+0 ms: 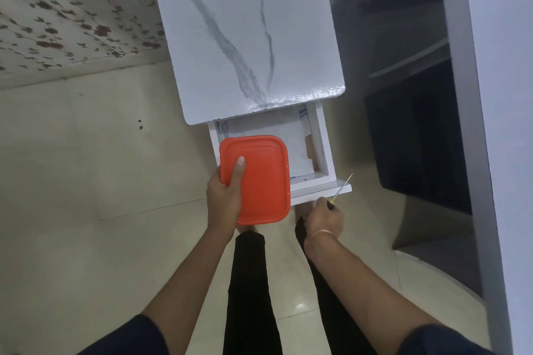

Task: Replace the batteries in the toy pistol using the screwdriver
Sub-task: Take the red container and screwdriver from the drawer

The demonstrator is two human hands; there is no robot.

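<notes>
One orange-lidded box (pixel 261 181) is gripped at its near-left corner by the left hand (pixel 226 196), thumb on the lid, above the one open drawer (pixel 320 138). One screwdriver (pixel 341 189) sits in the clenched right hand (pixel 324 217), its thin shaft pointing over the drawer front. White papers (pixel 274 135) lie in the drawer. One white, marble-veined table (pixel 245 37) stands on a pale tiled floor (pixel 101 167) beside a floral wall (pixel 72 8).

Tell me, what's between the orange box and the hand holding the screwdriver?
The white drawer front lies between the orange box and the right hand gripping the screwdriver; the head view shows it.
</notes>
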